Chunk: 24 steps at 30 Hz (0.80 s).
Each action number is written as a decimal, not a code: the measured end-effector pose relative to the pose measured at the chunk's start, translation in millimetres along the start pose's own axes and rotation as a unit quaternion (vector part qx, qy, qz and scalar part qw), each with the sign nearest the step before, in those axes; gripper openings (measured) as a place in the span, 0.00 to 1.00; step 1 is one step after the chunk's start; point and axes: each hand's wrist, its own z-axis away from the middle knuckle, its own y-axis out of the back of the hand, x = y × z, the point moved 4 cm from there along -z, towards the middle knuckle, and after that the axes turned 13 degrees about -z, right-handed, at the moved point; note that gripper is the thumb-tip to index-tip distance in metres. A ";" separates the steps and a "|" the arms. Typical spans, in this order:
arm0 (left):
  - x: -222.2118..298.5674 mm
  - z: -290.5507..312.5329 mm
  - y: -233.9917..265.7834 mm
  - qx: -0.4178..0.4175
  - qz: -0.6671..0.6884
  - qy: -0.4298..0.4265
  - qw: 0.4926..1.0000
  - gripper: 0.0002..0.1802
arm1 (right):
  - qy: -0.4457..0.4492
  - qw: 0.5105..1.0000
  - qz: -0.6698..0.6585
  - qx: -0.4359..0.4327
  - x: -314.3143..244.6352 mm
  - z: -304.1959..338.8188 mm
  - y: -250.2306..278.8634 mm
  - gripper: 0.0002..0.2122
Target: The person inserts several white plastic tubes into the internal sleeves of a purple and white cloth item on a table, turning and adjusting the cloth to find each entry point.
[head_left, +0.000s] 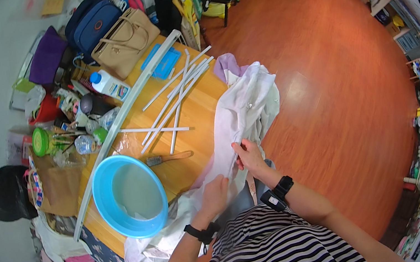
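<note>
A long piece of whitish cloth point(232, 116) with pale pink and lilac parts, perhaps a garment, lies bunched along the table's near right edge. My right hand point(250, 156) pinches a fold of it between thumb and fingers. Closer to my body, my left hand point(215, 196) is closed on the same cloth; the fingertips are partly hidden. To the left stands a light blue basin point(101, 198) with cloudy liquid inside. Beside the basin lies a brush point(172, 156) with a wooden handle.
Several thin white sticks point(177, 106) lie crossed on the wooden table point(199, 149). A pale rail point(121, 121) runs across it. Beyond are a white bottle point(111, 85) with a blue cap, a beige handbag point(124, 45) and assorted clutter. Reddish wood floor point(330, 110) extends to the right.
</note>
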 end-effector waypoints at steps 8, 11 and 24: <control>14.4 -12.4 1.7 0.005 0.012 0.024 1.000 0.16 | -0.095 0.993 -0.043 -0.059 -7.4 -17.5 18.1 0.11; 30.8 -10.4 9.7 -0.028 0.049 0.054 0.997 0.16 | -0.031 0.999 -0.025 -0.033 -35.7 -44.3 21.3 0.12; -31.1 91.1 14.8 -0.006 0.179 0.100 0.979 0.14 | -0.026 0.999 -0.034 0.006 -46.0 -85.2 14.5 0.12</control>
